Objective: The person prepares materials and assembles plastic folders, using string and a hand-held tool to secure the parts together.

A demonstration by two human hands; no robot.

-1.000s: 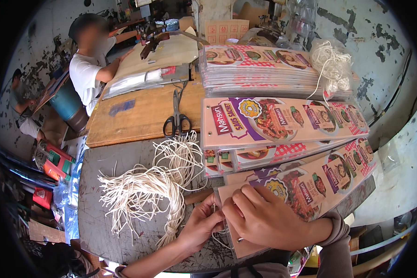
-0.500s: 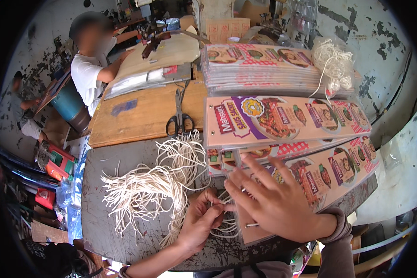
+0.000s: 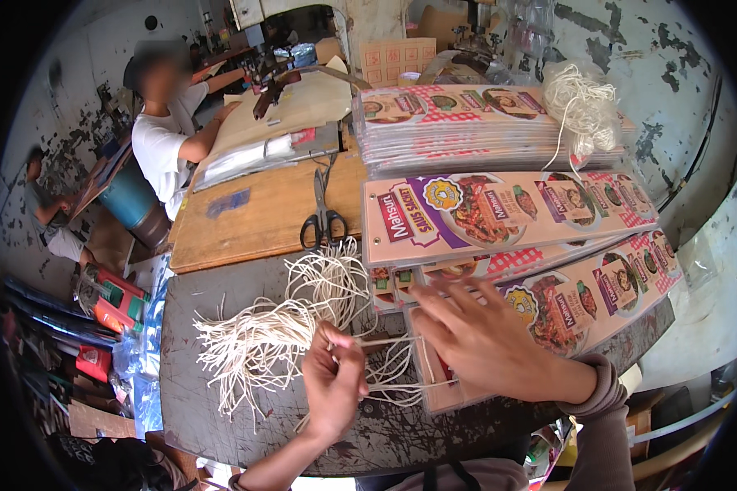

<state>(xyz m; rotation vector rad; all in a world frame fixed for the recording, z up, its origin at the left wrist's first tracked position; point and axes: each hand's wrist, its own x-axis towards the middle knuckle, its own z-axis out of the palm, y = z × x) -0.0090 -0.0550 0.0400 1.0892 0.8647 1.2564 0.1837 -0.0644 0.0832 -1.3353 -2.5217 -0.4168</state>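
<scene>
My left hand (image 3: 334,383) is closed in a pinch on a thin white cord (image 3: 385,340), which runs from its fingers to the near-left edge of a laminated printed sign (image 3: 561,321). On that sign my right hand (image 3: 499,344) lies flat, fingers stretched out, covering much of its left part. A strand of cord crosses the sign's lower left corner beside my palm. Loops of cord hang between my left hand and the sign's edge. A thick bundle of cut white cords (image 3: 262,340) spreads on the dark table left of my left hand.
Black-handled scissors (image 3: 323,221) lie on a wooden board (image 3: 262,237) beyond the cords. More signs (image 3: 499,214) overlap behind my right hand, with a tall stack (image 3: 491,147) farther back and a bag of cord (image 3: 581,110) on it. A person in a white shirt (image 3: 160,151) works at the far left.
My left hand has moved left, away from the sign, drawing the cord out in a straighter line. My right hand stays on the sign. The view has shifted slightly.
</scene>
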